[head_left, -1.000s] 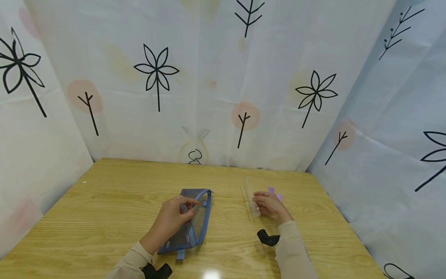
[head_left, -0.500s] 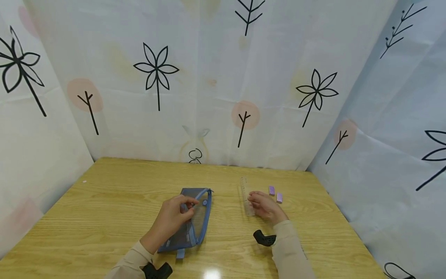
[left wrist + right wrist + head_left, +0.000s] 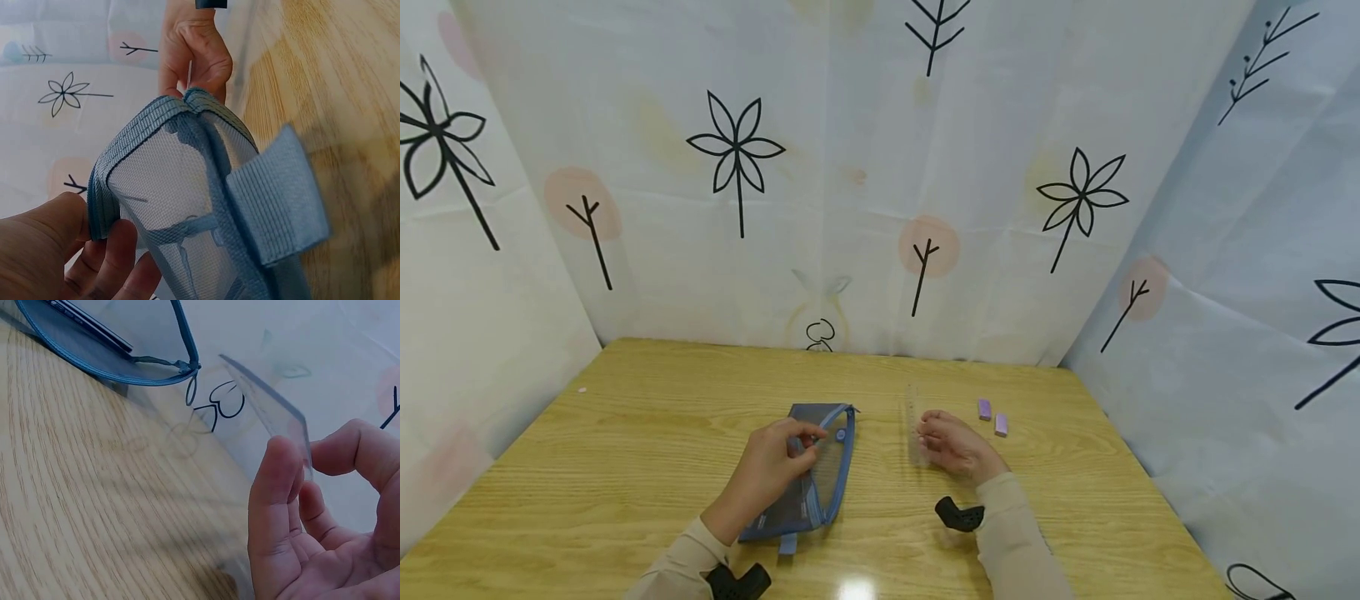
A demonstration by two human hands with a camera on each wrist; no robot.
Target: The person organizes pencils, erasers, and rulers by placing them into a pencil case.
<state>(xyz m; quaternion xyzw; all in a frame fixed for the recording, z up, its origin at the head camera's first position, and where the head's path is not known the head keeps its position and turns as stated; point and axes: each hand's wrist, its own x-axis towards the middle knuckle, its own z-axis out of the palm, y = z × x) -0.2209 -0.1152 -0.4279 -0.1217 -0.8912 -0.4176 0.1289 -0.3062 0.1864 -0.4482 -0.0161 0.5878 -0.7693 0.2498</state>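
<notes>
My left hand [image 3: 769,462] reaches in from the lower left of the head view, wrist bent toward the centre, thumb and forefinger nearly closed on the zipped edge of the blue mesh pouch [image 3: 790,506]; the other fingers curl beneath. My right hand [image 3: 958,447] comes up from the lower right, palm turned inward, thumb and fingertips pinching the clear ruler [image 3: 913,425] with only its thickness between them.

The ruler is right of centre in the head view, between the pouch and my right palm, its long axis running almost straight up and down the frame. In the right wrist view it slants from my fingers toward the upper left, its far corner aimed near the pouch's zip end; in the left wrist view it shows as a thin upright sliver at the upper centre. Dark striped pens [image 3: 94,326] lie inside the pouch at the upper left of the right wrist view.

Compared with a second ago, my right hand and the ruler have shifted left, and the ruler has lost its lean. Two purple blocks [image 3: 984,409], partly covered then, now show fully. My left hand and the pouch have stayed put.
</notes>
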